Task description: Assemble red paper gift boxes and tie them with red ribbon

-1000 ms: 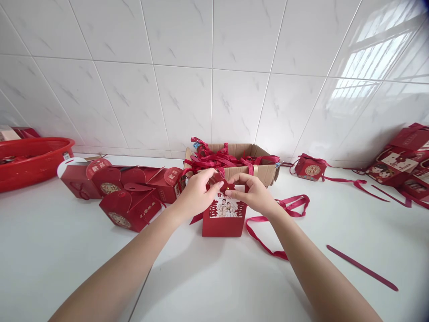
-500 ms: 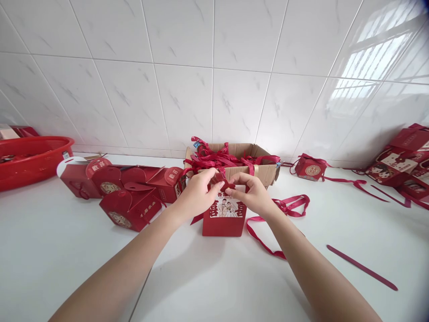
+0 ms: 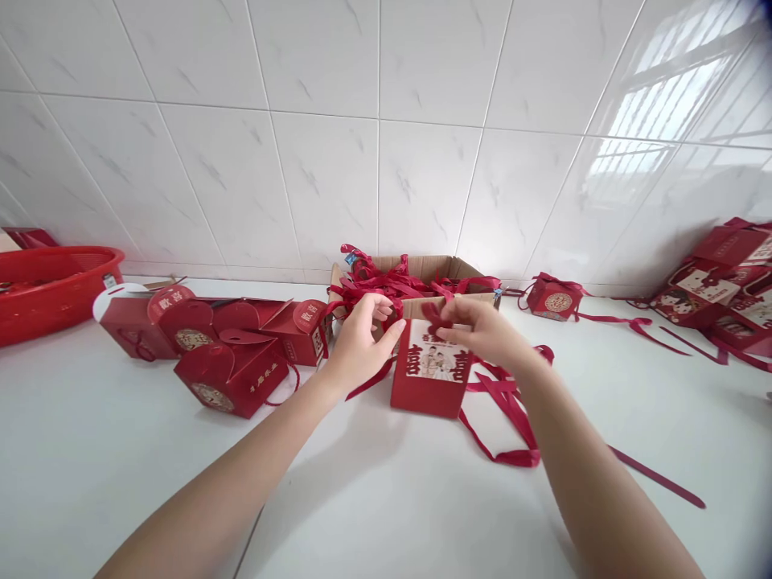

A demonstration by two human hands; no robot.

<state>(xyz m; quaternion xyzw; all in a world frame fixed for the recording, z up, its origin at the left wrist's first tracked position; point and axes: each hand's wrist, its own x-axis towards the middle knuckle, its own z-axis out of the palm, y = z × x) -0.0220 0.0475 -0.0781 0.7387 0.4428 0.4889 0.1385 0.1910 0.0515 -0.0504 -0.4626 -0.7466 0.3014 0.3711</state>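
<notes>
A red gift box [image 3: 429, 394] with a printed couple and large characters on its front is in the middle of the head view, slightly tilted. My right hand [image 3: 491, 331] is closed at the box's top, with red ribbon [image 3: 435, 315] between its fingers. To the left of the box is my left hand [image 3: 367, 342], thumb and fingers apart, holding nothing that shows. Loose red ribbon [image 3: 512, 458] trails over the white table on the right of the box.
Behind stands a cardboard box [image 3: 476, 273] heaped with ribbons. Several red gift boxes [image 3: 232, 374] sit at the left, near a red plastic basket [image 3: 54, 297]. A small tied box [image 3: 553, 297] and stacked boxes [image 3: 724, 273] are at the right. A dark red strip [image 3: 660, 478] lies nearer.
Both hands were together at the top of the box. Now my left hand has let go and opened, while the right has moved right, and the box has shifted right and tilted.
</notes>
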